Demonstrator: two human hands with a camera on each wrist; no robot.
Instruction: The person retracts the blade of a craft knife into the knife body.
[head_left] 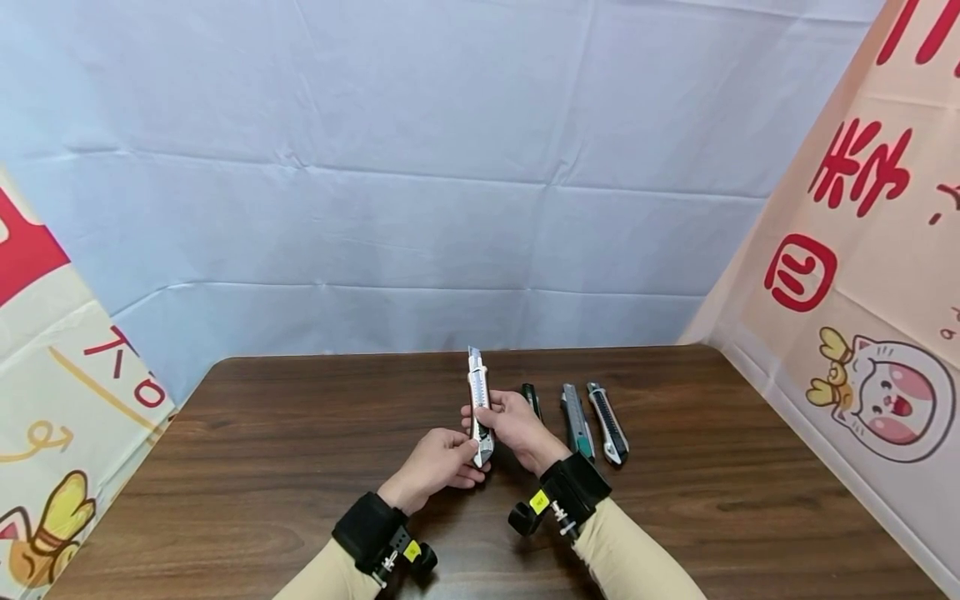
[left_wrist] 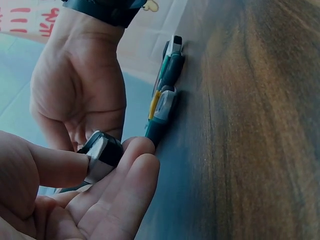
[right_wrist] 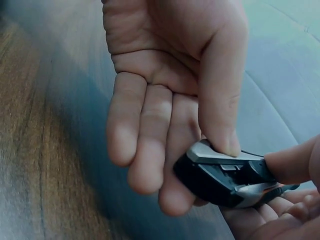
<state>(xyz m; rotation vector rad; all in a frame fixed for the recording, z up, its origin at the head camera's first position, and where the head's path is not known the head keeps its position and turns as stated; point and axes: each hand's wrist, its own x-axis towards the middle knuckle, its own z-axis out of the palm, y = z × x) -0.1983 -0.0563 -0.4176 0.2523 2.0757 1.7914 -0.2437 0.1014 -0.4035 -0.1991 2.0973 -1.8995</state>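
Note:
A silver-and-black utility knife (head_left: 478,400) is held between both hands, its narrow metal tip pointing toward the far table edge. My left hand (head_left: 438,460) pinches its butt end between thumb and fingers; in the right wrist view this hand (right_wrist: 160,65) has its other fingers spread loosely below. Farther up the body, my right hand (head_left: 525,429) grips the knife, its thumb (right_wrist: 295,165) on the upper face. The left wrist view shows the knife's black-and-silver end (left_wrist: 103,155) under the left thumb.
Right of the hands lie a grey-and-green utility knife (head_left: 577,423) and a silver-and-black one (head_left: 608,423). A dark utility knife (head_left: 531,400) is partly hidden behind the right hand. Beyond the brown wooden table (head_left: 300,417) hangs a pale blue cloth (head_left: 420,208).

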